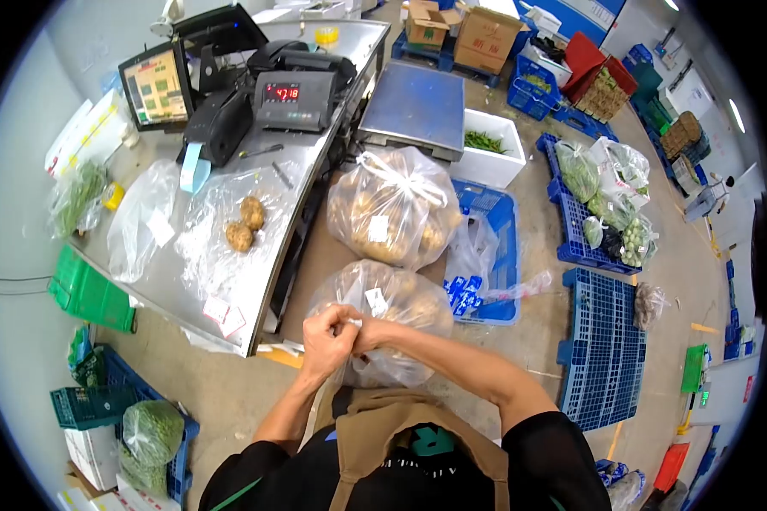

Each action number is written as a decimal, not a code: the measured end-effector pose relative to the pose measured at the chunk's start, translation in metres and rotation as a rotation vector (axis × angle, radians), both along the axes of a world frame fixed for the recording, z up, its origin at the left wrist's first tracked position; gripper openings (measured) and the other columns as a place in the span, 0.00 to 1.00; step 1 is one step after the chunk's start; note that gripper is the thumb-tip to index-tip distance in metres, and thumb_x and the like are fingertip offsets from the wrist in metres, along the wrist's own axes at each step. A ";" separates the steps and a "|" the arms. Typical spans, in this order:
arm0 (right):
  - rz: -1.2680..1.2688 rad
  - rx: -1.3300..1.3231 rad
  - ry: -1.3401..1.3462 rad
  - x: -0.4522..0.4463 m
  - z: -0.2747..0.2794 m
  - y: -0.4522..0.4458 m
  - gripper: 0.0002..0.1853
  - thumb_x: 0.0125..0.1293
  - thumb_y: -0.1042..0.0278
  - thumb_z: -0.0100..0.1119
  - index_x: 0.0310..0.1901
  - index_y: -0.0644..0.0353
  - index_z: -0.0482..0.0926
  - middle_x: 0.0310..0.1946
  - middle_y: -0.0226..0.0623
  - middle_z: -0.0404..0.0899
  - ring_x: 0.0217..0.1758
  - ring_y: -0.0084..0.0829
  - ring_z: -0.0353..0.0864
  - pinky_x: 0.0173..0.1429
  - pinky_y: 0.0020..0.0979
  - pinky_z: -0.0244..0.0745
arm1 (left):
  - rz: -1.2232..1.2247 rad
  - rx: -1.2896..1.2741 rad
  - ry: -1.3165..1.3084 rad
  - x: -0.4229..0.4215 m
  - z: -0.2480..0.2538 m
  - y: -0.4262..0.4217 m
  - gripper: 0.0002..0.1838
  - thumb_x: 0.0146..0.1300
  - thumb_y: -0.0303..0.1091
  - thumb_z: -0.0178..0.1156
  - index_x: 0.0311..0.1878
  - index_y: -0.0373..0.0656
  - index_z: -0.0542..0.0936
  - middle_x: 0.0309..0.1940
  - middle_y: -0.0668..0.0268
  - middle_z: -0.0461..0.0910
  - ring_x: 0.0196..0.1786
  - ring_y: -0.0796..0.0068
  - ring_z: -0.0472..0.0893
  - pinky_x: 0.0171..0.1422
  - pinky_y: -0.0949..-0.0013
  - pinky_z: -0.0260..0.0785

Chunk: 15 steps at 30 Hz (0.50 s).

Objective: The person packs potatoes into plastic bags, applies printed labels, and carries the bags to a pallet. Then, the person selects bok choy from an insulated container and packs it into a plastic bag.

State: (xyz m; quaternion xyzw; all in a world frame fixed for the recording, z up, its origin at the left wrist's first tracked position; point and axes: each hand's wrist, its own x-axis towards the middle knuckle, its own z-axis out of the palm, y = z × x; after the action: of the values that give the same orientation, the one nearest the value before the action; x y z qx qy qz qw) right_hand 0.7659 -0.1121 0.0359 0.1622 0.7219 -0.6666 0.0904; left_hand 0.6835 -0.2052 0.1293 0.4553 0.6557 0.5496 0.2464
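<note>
Close to my body stands a clear plastic bag of potatoes [409,302] with a white label on it. My left hand [325,342] is closed on the gathered plastic at the bag's near left side. Right against it, my right hand [368,332] also grips the gathered plastic, its fingertips partly hidden. Just beyond is a second bag of potatoes [392,217], its top tied in a knot and a label on its side. Two loose potatoes [245,223] lie on plastic sheeting on the steel table [302,183] to my left.
A scale platform [416,104] stands beyond the bags, its display [294,100] reading red digits beside a screen [156,85]. Right of the bags are a blue crate [507,255] and a white foam box [507,162] with green vegetables. Blue pallets [605,349] lie farther right.
</note>
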 end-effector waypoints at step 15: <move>-0.163 0.365 -0.041 0.199 0.069 -0.058 0.10 0.52 0.67 0.54 0.36 0.55 0.80 0.30 0.47 0.79 0.36 0.47 0.78 0.43 0.41 0.71 | -0.342 -0.323 0.089 -0.023 -0.028 0.113 0.18 0.55 0.32 0.58 0.48 0.33 0.76 0.39 0.59 0.80 0.42 0.71 0.78 0.49 0.70 0.69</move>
State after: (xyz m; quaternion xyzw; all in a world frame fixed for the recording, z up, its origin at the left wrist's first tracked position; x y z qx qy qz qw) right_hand 0.9645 -0.1696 0.1052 0.2473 0.8133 -0.5263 0.0199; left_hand 0.6601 -0.0921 0.1014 0.5380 0.6587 0.3673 0.3765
